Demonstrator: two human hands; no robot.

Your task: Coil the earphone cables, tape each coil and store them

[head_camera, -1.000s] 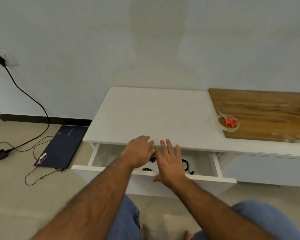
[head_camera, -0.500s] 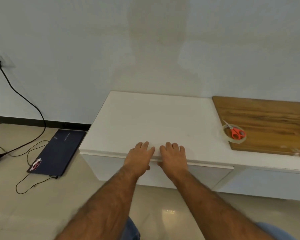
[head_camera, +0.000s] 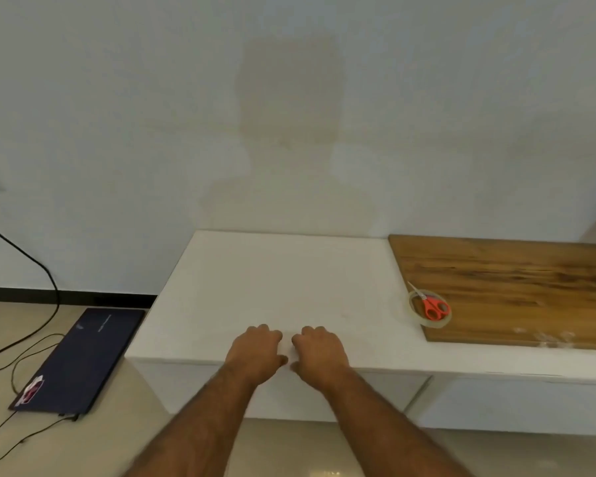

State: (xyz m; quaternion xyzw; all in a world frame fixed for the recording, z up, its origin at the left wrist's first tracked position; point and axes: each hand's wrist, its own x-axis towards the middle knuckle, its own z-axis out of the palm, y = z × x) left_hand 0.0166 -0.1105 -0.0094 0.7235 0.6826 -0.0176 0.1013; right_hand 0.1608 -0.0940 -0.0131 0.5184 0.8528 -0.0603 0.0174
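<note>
Earphone cables: out of our sight; white flat-fronted drawer (head_camera: 283, 390) closed. Our left hand (head_camera: 255, 352), right hand (head_camera: 319, 352): fingers curled, gripping nothing, resting on white cabinet top (head_camera: 272, 280).

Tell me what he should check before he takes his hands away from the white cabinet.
1. Drawer pushed in flush under the white top: ok.
2. Earphone coils stored inside: cannot tell, the drawer front hides them.
3. Left hand and right hand carrying nothing: ok, fingers curled at the front edge, nothing seen in them.
4. No cable sticking out of the drawer gap: ok, none visible.
5. Orange scissors and tape roll put away: not ok, both sit on the wooden board.
</note>
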